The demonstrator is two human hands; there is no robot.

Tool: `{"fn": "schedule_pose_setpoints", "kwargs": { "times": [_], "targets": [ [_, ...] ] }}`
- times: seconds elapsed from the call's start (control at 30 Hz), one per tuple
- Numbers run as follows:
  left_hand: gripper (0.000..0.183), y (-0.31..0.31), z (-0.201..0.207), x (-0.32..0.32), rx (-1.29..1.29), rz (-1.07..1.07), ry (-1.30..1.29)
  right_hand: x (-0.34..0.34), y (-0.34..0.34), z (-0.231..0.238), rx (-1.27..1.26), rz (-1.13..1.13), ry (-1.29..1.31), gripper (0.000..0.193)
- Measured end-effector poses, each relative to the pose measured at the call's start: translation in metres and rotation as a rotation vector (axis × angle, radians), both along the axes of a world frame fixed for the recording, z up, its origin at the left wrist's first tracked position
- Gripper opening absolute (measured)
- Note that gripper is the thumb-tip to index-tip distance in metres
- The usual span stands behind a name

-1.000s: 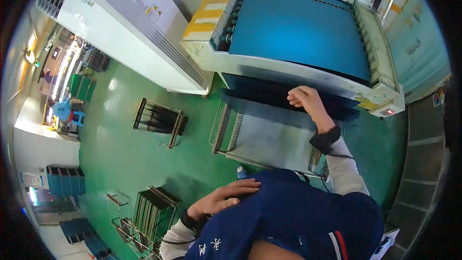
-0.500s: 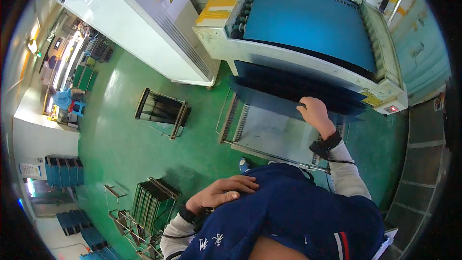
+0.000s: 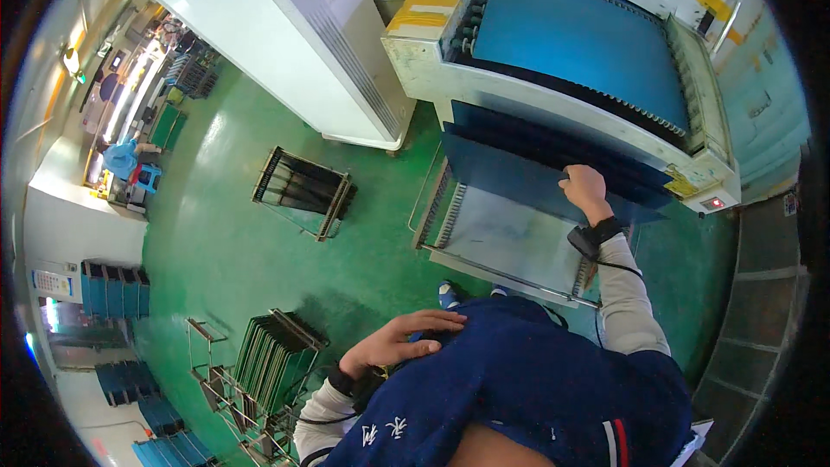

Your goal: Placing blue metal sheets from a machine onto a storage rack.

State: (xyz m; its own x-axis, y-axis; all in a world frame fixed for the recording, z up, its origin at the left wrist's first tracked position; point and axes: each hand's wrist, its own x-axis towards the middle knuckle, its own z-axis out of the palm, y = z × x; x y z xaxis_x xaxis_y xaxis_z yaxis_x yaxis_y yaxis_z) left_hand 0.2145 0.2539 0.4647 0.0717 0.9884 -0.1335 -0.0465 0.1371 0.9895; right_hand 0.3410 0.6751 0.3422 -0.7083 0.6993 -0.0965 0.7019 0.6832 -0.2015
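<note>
My right hand (image 3: 585, 192) is closed at the upper edge of a dark blue flat panel (image 3: 506, 175), its fingers curled in. The panel stands on edge, leaning, in a low metal rack (image 3: 501, 229) with toothed side rails. More dark panels (image 3: 493, 125) stand just behind it, close to the machine. How the panel's lower edge sits in the rack's slots is too small to tell. My left hand (image 3: 402, 342) lies flat on the front of my dark blue garment (image 3: 519, 363), fingers stretched out and holding nothing.
Beyond the rack stands a roller machine (image 3: 553, 91) bearing a bright blue sheet (image 3: 575, 47). A tall white cabinet (image 3: 285, 43) is left of it. Small racks (image 3: 303, 190) and a rack of upright boards (image 3: 268, 355) stand on the green floor. Another person (image 3: 121, 158) sits far left.
The panel under my right hand shows more of its face and stands closer to the panels behind. My right thumb has drawn in. My left hand stays on the garment; the view has shifted slightly.
</note>
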Motion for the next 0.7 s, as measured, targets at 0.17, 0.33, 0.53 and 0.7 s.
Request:
{"fn": "schedule_pose_setpoints", "kwargs": {
  "times": [0.17,0.33,0.53,0.7],
  "targets": [
    [0.044,-0.008,-0.003,0.0,0.004,0.004,0.007,-0.006,-0.007,0.007,-0.005,-0.013,-0.007,0.021],
    [0.043,-0.015,-0.013,-0.003,0.027,-0.043,-0.039,0.0,-0.011,0.0,0.038,-0.006,0.063,0.022],
    [0.042,-0.013,-0.006,-0.004,-0.05,-0.065,-0.048,0.003,-0.012,0.004,0.04,-0.001,0.046,0.023],
    [0.034,-0.013,-0.008,-0.002,-0.072,-0.063,-0.077,0.004,-0.01,-0.001,0.011,0.018,0.084,0.02]
  ]
}}
